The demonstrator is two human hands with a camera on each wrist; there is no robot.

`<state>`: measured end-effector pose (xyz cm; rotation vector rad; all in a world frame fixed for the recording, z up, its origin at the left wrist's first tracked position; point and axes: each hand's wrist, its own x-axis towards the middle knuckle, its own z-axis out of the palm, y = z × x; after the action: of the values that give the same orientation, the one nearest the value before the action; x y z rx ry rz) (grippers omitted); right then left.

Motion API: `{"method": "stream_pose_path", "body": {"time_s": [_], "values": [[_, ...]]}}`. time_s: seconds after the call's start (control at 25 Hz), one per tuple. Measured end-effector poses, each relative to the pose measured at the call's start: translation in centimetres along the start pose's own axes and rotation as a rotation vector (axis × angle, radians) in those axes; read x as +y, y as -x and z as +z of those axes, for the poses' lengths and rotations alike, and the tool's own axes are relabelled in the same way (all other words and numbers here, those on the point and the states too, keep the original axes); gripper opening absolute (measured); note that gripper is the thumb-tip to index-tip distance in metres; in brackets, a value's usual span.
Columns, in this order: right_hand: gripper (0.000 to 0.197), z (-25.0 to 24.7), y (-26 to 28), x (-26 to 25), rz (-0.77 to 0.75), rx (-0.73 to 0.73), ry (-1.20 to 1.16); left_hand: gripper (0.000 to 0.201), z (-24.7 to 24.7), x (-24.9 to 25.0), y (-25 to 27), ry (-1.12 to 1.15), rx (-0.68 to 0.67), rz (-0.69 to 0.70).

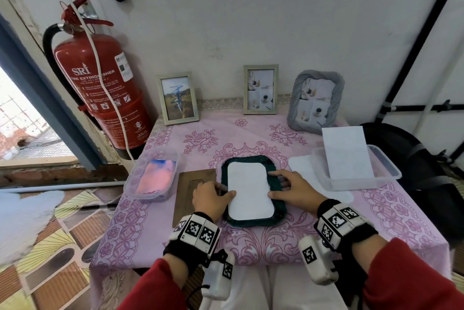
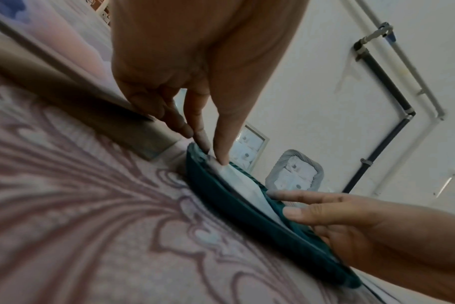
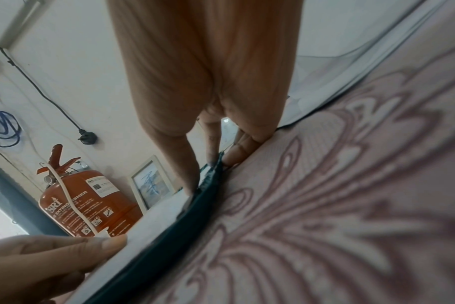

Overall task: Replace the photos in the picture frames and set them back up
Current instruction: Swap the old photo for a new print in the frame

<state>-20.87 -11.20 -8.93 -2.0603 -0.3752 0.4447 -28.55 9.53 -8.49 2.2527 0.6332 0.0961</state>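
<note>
Your green frame (image 1: 253, 219) lies face-down between your hands, long axis running away from you, with the left hand (image 1: 211, 196) and right hand (image 1: 292, 190) equally near, fingers straight, pressing the white photo (image 1: 249, 190) into it

Dark green frame (image 1: 276, 218) lies face down, flat on tablecloth; white photo sheet (image 1: 249, 190) (blank side up, rounded corners) seated in its recess.

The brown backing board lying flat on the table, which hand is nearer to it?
Left. The left hand lies partly over the brown backing board; the right hand is across the green frame, at its far edge.
</note>
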Motion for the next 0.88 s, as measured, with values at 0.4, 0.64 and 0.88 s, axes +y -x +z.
{"method": "stream_pose_path", "body": {"time_s": [0.4, 0.64, 0.88], "values": [[0.051, 0.1, 0.2, -0.4, -0.002, 0.023, 0.025, 0.022, -0.3, -0.6, -0.6, 0.394, 0.092, -0.075], [0.032, 0.2, 0.4, -1.0, 0.028, 0.051, -0.104, 0.023, -0.4, -0.5, -1.1, 0.525, 0.036, -0.090], [0.022, 0.3, 0.5, -1.1, 0.084, 0.045, -0.261, 0.023, 0.8, -0.2, -0.9, 0.479, 0.034, -0.099]]}}
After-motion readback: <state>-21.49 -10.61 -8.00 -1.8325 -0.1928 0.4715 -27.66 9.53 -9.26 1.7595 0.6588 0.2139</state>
